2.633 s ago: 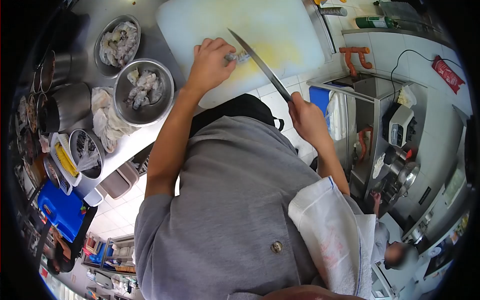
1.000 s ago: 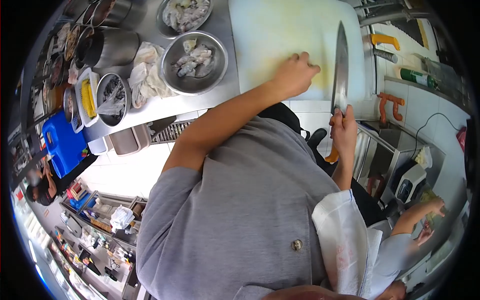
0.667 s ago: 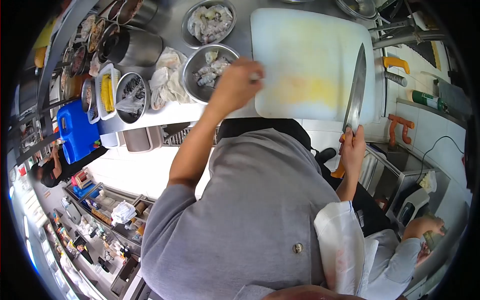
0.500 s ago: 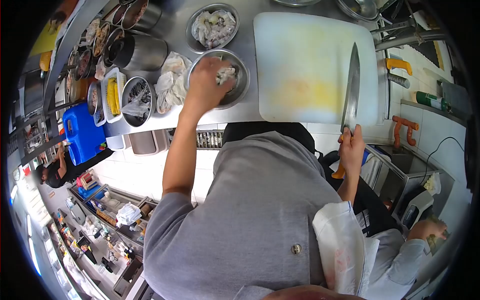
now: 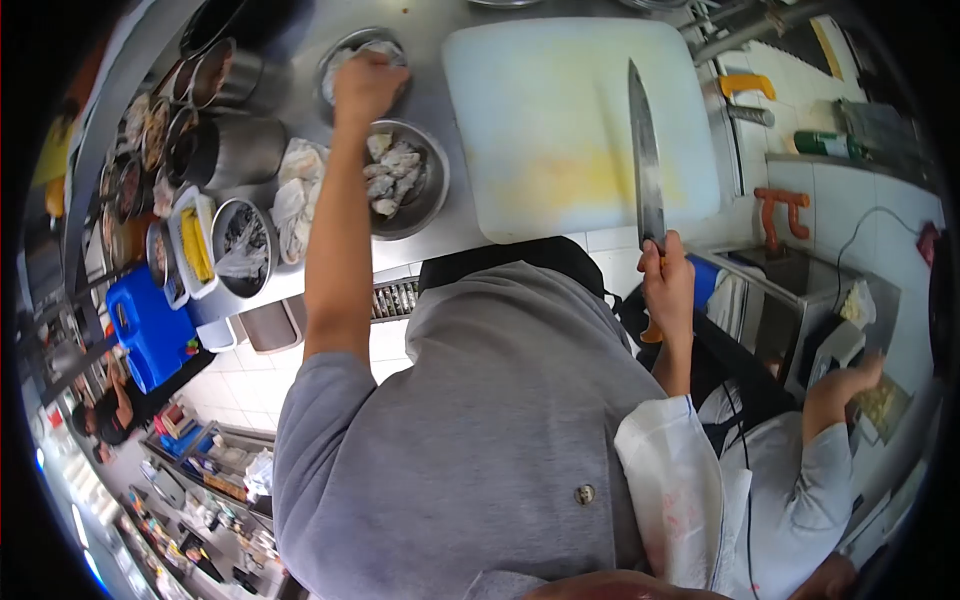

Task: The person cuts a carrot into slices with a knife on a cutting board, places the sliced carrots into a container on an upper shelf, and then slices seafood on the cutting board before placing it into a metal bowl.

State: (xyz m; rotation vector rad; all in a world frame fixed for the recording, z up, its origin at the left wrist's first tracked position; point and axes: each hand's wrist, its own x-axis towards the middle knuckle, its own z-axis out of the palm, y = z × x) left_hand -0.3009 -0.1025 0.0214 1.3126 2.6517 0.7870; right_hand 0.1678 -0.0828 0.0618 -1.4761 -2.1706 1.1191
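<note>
My left hand (image 5: 368, 88) reaches into the far metal bowl (image 5: 397, 44), its fingers curled down over pale, wet-looking food pieces (image 5: 378, 50). What is between the fingertips is hidden. A nearer metal bowl (image 5: 432, 200), beside my left forearm, holds more pale and greyish chunks (image 5: 392, 178). My right hand (image 5: 668, 285) is wrapped around the orange-brown handle of a long kitchen knife (image 5: 648, 165). The blade points away from me and lies over the right part of a white cutting board (image 5: 530, 100), which has yellowish stains.
Left of the bowls are a crumpled white cloth (image 5: 297, 190), a bowl with dark contents and plastic (image 5: 243, 250), a white basket (image 5: 190, 245) and steel pots (image 5: 235, 150). A blue jerrycan (image 5: 150, 325) stands lower left. Another person's arm (image 5: 830, 400) is at lower right.
My left hand has moved from the nearer bowl to the far one, uncovering the chunks in the nearer bowl. My right hand keeps holding the knife. The whole view has shifted somewhat.
</note>
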